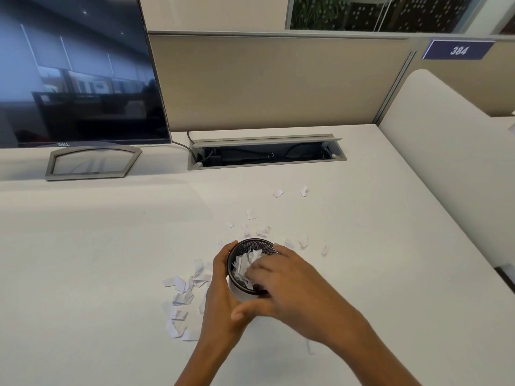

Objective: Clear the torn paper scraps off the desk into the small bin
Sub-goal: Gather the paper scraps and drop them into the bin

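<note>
A small black mesh bin [252, 244] stands on the white desk [97, 260], filled with white paper scraps [245, 263]. My left hand [223, 291] wraps around the bin's left side. My right hand [289, 285] lies over the bin's mouth, its blurred fingers on the scraps inside. A cluster of torn scraps [181, 299] lies on the desk left of the bin. Smaller scraps [250, 227] are scattered beyond the bin, and two more [289, 192] lie further back.
A dark Dell monitor [75, 71] on a grey stand [92, 162] fills the back left. An open cable tray [264, 154] is set into the desk at the back. A beige partition [278, 79] and a white side divider [446, 176] bound the desk.
</note>
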A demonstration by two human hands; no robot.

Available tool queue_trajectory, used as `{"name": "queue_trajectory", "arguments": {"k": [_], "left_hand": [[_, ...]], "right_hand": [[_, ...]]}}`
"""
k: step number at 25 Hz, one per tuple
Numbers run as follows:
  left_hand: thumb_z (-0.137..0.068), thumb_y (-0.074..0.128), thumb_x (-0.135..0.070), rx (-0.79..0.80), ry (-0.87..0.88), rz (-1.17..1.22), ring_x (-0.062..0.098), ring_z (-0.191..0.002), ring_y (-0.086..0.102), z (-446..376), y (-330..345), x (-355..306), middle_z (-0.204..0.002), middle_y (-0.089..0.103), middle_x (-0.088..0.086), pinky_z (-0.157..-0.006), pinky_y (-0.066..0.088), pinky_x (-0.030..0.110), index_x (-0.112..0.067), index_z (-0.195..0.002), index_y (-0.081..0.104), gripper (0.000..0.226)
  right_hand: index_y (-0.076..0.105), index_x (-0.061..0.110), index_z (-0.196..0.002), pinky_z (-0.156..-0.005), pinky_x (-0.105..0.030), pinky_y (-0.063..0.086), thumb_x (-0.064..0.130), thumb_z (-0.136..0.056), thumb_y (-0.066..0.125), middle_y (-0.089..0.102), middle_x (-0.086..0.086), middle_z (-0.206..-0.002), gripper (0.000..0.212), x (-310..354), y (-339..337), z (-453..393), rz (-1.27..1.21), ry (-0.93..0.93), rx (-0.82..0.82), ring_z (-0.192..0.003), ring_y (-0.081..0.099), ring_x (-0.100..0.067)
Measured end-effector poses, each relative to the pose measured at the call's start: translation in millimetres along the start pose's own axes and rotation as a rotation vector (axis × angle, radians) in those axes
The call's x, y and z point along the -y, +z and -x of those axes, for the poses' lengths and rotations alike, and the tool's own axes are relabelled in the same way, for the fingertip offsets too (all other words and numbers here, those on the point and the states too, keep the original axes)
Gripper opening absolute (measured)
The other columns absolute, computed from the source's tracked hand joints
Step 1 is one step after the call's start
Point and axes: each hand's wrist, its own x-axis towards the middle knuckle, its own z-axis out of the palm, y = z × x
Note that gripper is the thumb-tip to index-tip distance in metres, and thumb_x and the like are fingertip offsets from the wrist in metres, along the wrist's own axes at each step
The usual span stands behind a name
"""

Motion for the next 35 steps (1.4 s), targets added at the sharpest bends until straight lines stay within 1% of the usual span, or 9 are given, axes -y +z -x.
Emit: {"name": "queue_trajectory", "arguments": {"k": [2, 5, 10, 13, 18, 22, 27, 32, 35], "left_hand": [[-0.046, 0.087, -0.044, -0.020, -0.013, 0.016, 0.005, -0.104, 0.065, 0, 0, -1, -0.114, 0.064, -0.022, -0.087, 0.053, 0.033, -0.047, -0.122, 0.042, 0.088], [-0.047, 0.084, -0.045, -0.033, -0.026, 0.022, 0.005, -0.105, 0.064, 1, -1, -1, -0.113, 0.064, -0.022, -0.088, 0.053, 0.033, -0.047, -0.121, 0.043, 0.085], [-0.045, 0.083, -0.035, -0.018, -0.015, -0.019, 0.002, -0.109, 0.060, 1, -5, -3, -0.116, 0.062, -0.024, -0.084, 0.051, 0.028, -0.045, -0.123, 0.042, 0.088], [-0.041, 0.083, -0.037, -0.028, -0.010, -0.031, -0.005, -0.117, 0.050, 0, -9, -4, -0.119, 0.055, -0.029, -0.091, 0.045, 0.025, -0.044, -0.123, 0.042, 0.092], [-0.043, 0.085, -0.032, -0.021, -0.006, -0.047, -0.007, -0.116, 0.049, 0, -8, -4, -0.120, 0.054, -0.030, -0.091, 0.044, 0.024, -0.044, -0.123, 0.041, 0.092], [-0.046, 0.086, -0.025, -0.019, -0.003, -0.055, -0.009, -0.115, 0.049, 0, -4, -2, -0.119, 0.053, -0.033, -0.092, 0.044, 0.024, -0.042, -0.124, 0.041, 0.091], [-0.046, 0.085, -0.026, -0.022, 0.009, -0.064, -0.011, -0.114, 0.048, 3, -2, -6, -0.118, 0.052, -0.035, -0.091, 0.044, 0.024, -0.043, -0.122, 0.041, 0.090], [-0.046, 0.085, -0.026, -0.023, 0.018, -0.069, -0.011, -0.114, 0.048, 3, -2, -7, -0.118, 0.052, -0.036, -0.092, 0.046, 0.027, -0.040, -0.124, 0.041, 0.091], [-0.045, 0.085, -0.028, -0.020, 0.022, -0.069, -0.009, -0.115, 0.048, 3, -1, -8, -0.117, 0.052, -0.035, -0.094, 0.046, 0.028, -0.041, -0.123, 0.041, 0.090]], "right_hand": [[0.057, 0.013, -0.112, -0.116, -0.025, -0.007, 0.077, -0.073, 0.022, 0.059, 0.000, -0.113, 0.083, 0, 11, 0, 0.135, -0.038, 0.046, -0.112, 0.049, -0.014], [0.054, 0.011, -0.119, -0.117, -0.027, -0.015, 0.076, -0.074, 0.021, 0.059, -0.001, -0.118, 0.086, 0, 17, -1, 0.124, -0.046, 0.030, -0.118, 0.047, -0.014], [0.069, 0.025, -0.099, -0.098, -0.015, 0.039, 0.059, -0.077, 0.058, 0.066, 0.013, -0.105, 0.042, -26, 4, 2, -0.614, 0.052, -0.256, -0.105, 0.057, 0.000], [0.071, 0.026, -0.092, -0.080, -0.022, 0.050, 0.033, -0.073, 0.077, 0.068, 0.011, -0.099, 0.021, -77, 2, 2, -0.559, 0.386, -0.511, -0.092, 0.064, -0.008], [0.056, 0.025, -0.108, -0.075, -0.028, 0.039, 0.050, -0.054, 0.084, 0.050, -0.003, -0.112, 0.066, -124, 45, 4, -0.266, 0.925, 0.009, -0.101, 0.058, -0.024], [0.050, 0.024, -0.106, -0.071, -0.029, 0.037, 0.047, -0.055, 0.084, 0.034, 0.001, -0.101, 0.064, -110, 77, -5, -0.288, 0.830, -0.089, -0.093, 0.054, -0.025], [0.067, 0.015, -0.085, -0.066, -0.024, 0.035, 0.014, -0.074, 0.070, 0.059, -0.008, -0.096, 0.011, -102, 89, -16, -0.369, 0.766, -0.256, -0.084, 0.060, -0.025], [0.073, 0.008, -0.077, -0.064, -0.025, 0.051, 0.000, -0.074, 0.067, 0.072, -0.010, -0.079, 0.011, -92, 65, -14, -0.521, 0.744, -0.383, -0.062, 0.065, -0.019], [0.074, 0.012, -0.072, -0.050, -0.008, 0.046, -0.004, -0.071, 0.070, 0.069, 0.003, -0.064, 0.017, -73, 30, -9, -0.707, 0.619, -0.598, -0.045, 0.063, -0.004]]}}
